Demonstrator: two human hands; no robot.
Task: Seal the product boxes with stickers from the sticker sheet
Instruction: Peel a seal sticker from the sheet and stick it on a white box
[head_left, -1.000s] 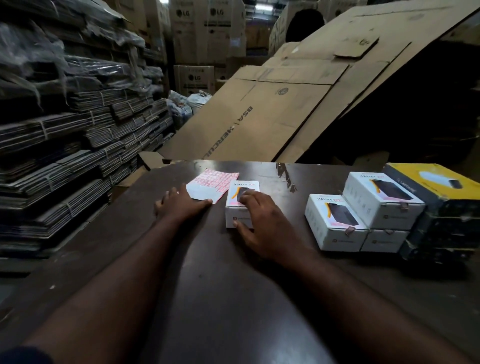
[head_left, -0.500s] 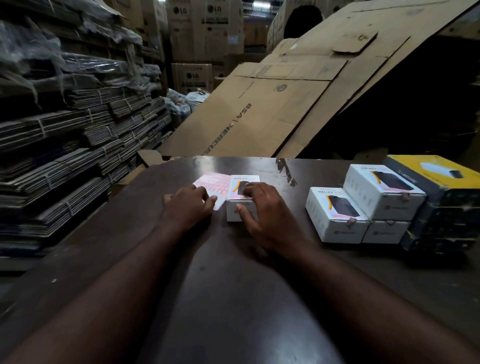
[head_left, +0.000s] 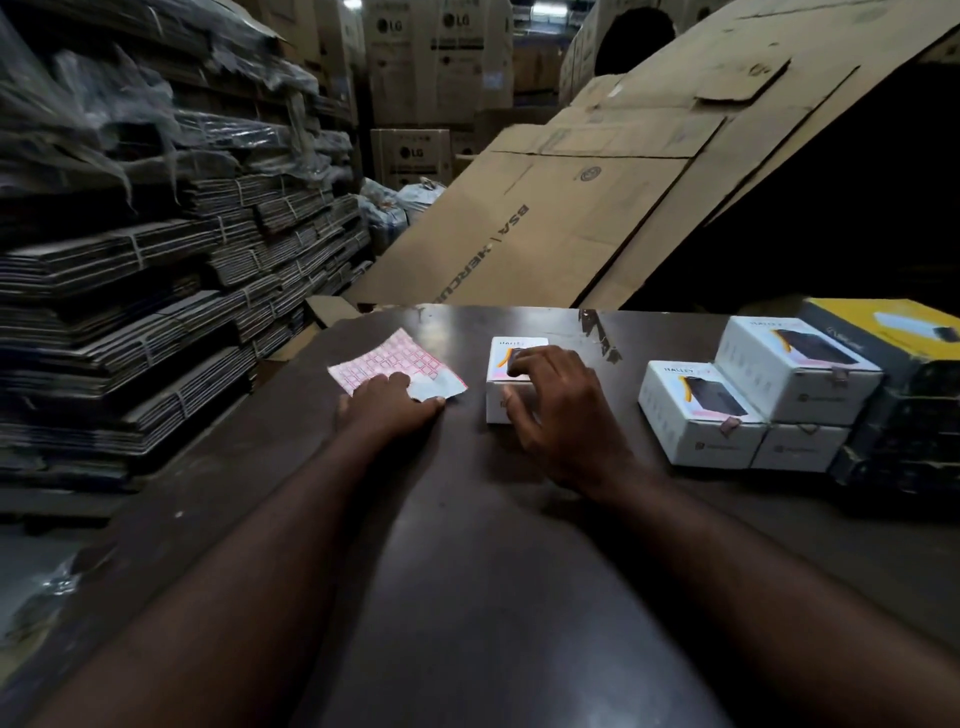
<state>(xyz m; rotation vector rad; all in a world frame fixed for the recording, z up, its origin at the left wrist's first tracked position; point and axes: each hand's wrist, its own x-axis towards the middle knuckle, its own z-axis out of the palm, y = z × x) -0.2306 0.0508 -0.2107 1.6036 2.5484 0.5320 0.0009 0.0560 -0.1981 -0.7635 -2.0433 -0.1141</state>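
Note:
A pink-and-white sticker sheet (head_left: 397, 357) lies flat on the dark table (head_left: 467, 571). My left hand (head_left: 388, 406) rests on the sheet's near edge, fingers on the paper and thumb along its right corner. Just right of the sheet stands a small white product box (head_left: 500, 366). My right hand (head_left: 558, 410) holds this box, with fingers curled over its top and the thumb on its front face. Three more white product boxes are grouped at the right: one in front (head_left: 696, 410), and one (head_left: 795, 369) stacked on another (head_left: 800, 447).
A yellow-topped box (head_left: 893, 332) sits on dark boxes (head_left: 904, 441) at the table's right edge. Large flattened cardboard sheets (head_left: 545, 234) lean beyond the far edge. Bundled flat cartons (head_left: 130, 312) are stacked high on the left.
My left hand has shifted left, away from the box, onto the sticker sheet's near edge, uncovering more of the sheet. My right hand stays on the box.

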